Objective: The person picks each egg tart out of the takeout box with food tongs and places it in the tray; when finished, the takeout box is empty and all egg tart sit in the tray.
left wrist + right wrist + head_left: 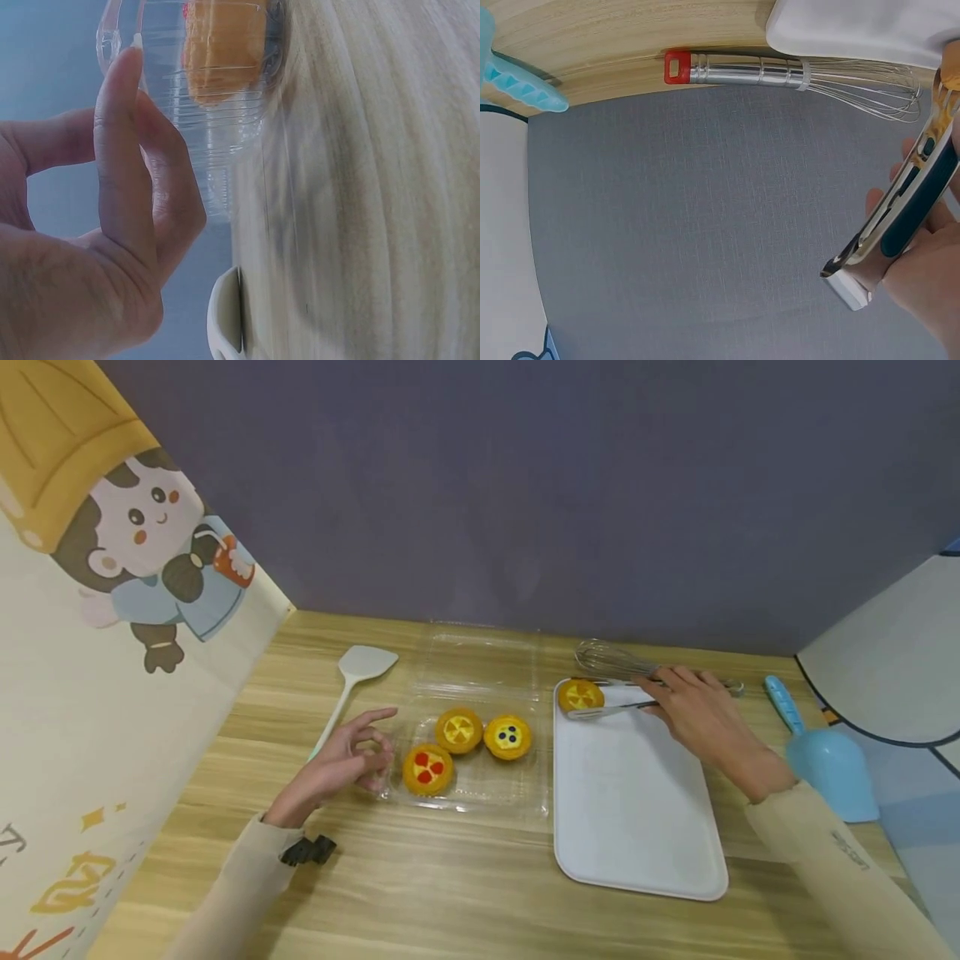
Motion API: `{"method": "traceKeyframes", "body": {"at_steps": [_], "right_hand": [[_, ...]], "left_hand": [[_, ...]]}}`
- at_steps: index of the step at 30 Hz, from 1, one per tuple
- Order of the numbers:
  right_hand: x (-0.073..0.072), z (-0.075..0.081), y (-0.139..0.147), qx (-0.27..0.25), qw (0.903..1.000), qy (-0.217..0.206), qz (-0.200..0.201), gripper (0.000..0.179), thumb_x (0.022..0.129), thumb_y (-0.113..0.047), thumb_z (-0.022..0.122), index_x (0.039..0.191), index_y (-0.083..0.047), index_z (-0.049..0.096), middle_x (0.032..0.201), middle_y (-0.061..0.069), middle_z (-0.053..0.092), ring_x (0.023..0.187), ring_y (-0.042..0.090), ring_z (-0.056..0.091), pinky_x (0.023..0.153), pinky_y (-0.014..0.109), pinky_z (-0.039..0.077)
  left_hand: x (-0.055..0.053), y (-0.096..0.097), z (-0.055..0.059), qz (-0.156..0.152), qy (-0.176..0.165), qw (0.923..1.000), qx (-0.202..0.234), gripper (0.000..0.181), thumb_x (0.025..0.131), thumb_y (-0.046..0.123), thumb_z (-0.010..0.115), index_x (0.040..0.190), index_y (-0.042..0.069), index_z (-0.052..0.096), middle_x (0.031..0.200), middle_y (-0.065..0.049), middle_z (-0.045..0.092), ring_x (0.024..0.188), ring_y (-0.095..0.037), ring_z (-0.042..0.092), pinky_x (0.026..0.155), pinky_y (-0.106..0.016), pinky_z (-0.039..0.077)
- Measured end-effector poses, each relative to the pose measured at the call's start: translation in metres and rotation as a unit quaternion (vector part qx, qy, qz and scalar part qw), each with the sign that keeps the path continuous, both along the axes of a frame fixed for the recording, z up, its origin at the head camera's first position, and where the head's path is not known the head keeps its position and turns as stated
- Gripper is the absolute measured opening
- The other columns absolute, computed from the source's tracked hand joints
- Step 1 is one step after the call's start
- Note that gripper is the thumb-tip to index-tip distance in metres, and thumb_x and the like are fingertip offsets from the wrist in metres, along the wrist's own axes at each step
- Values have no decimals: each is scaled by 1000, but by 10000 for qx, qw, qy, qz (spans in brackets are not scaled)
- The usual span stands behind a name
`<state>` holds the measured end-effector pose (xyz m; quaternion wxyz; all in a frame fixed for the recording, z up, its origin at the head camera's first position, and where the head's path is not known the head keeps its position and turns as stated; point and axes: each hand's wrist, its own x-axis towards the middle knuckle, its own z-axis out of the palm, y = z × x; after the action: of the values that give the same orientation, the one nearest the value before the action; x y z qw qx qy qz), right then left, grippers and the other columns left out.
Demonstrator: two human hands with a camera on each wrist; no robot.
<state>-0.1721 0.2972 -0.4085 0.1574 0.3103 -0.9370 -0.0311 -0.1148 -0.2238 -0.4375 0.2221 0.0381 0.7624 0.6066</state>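
Observation:
My right hand (693, 718) grips metal tongs (900, 202) with dark teal handle pads. Their ends lie either side of an egg tart (581, 695) with an orange-segment pattern, at the far left corner of a white tray (637, 810). My left hand (348, 760) is by the left edge of a clear plastic container (480, 806), index finger stretched out and other fingers loosely bent. In the left wrist view its thumb tip overlaps the container's rim. Inside the container sit a tart with red pieces (428, 769), an orange-patterned tart (459, 730) and one with blue dots (507, 737).
A white spatula (365, 662) lies left of the container, whose transparent lid (480, 660) is folded back toward the dark wall. Behind the tray rests a wire whisk (742, 71) with a red end. A light-blue scoop (831, 768) stands at the right, near the side panel.

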Motion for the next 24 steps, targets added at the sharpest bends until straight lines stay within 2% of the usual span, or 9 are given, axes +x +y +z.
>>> {"method": "traceKeyframes", "body": {"at_steps": [2,9,16,24], "right_hand": [[0,0,1,-24,10000,26,-39,47,91,-22,78,136,-11,69,120,17,68,108,36,61,71,48,48],[0,1,5,-73,9996,-188,-201,50,92,-19,78,140,-11,65,124,18,66,111,38,60,75,52,49],[2,-1,9,-344,9989,-281,-150,61,90,-17,80,146,-7,58,130,22,62,114,41,57,79,56,49],[6,4,6,-449,9987,-244,-36,66,89,-17,82,149,-9,56,130,20,61,114,40,57,78,53,49]], "left_hand": [[-2,1,1,-25,8,10000,0,76,98,-4,59,165,8,26,113,-20,56,72,-14,65,57,-33,67],[-9,2,4,-20,23,10000,-3,77,97,-6,60,165,8,26,112,-20,56,72,-13,65,58,-34,68],[-8,2,1,2,-18,10000,-2,76,98,-6,60,164,8,27,111,-18,57,69,-13,65,57,-34,68],[-4,1,-2,15,-36,10000,6,74,99,-6,59,164,7,27,111,-17,56,66,-12,65,58,-35,68]]}}
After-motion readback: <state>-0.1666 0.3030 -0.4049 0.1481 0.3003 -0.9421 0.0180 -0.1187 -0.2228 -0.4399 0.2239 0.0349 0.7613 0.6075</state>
